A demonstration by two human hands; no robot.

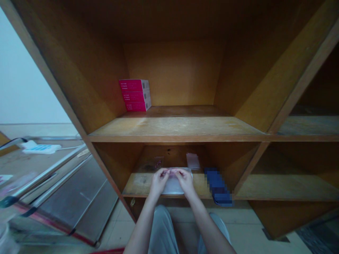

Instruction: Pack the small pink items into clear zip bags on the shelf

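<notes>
Wooden shelves (174, 138) stand in front of the person, whose two bare hands meet just below the centre of the frame. From where I stand, the left hand (159, 179) and the right hand (185, 180) have their fingers drawn in, thumbs and forefingers pinching a thin pinkish piece (173, 170) between them; it's too small for me to tell what it is. That piece is above the far part of a whitish tray (173, 187) on the lower shelf, at the lower centre. Behind the left hand lies a clear bag (159, 162) with small reddish bits; behind the right, a few pale packets (193, 161). Right of the tray, a dark blue thing (218, 187) is blurred into blocks. Three pink boxes (134, 96) are stacked at the upper left of centre, and a white power strip (42, 149) lies at the far left.
</notes>
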